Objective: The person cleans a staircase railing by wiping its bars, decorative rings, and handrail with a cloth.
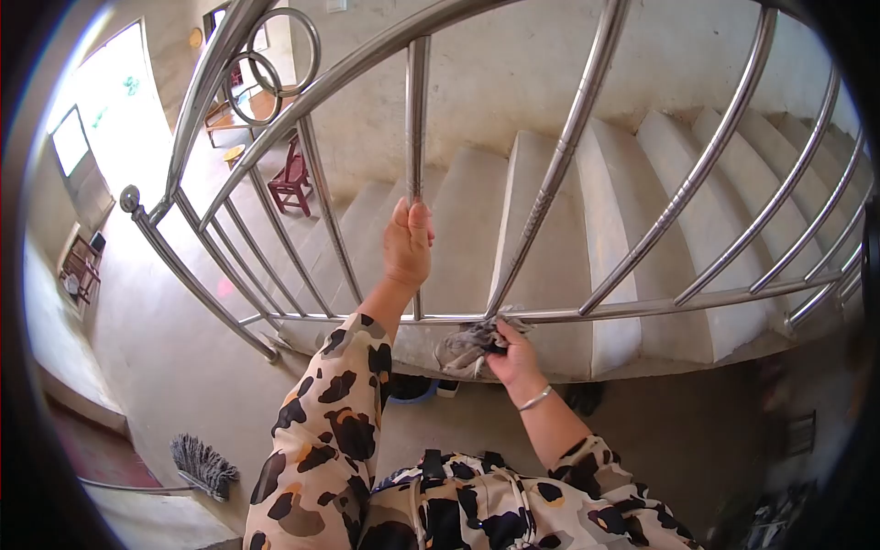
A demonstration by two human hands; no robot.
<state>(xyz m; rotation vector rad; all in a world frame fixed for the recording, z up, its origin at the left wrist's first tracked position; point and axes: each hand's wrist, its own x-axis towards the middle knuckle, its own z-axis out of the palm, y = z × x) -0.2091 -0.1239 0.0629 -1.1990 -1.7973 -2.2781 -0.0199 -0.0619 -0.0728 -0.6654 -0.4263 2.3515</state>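
Note:
My left hand [409, 240] is closed around an upright metal baluster [418, 119] of the stair railing. In my right hand [515, 357] is a crumpled grey cloth [470, 343], pressed against the bottom rail [559, 314] near the foot of a slanting baluster [553, 174]. The cloth hangs partly below the rail. Shiny metal bars run on to both sides, under a curved handrail [367, 57] with two metal rings [316, 55] at its left.
Concrete steps [541, 220] lie behind the railing. A dark red chair [291, 179] and a wooden bench [240, 117] stand on the floor beyond. A grey mop head [203, 466] is at lower left. A blue basin [414, 390] shows partly beneath the stairs.

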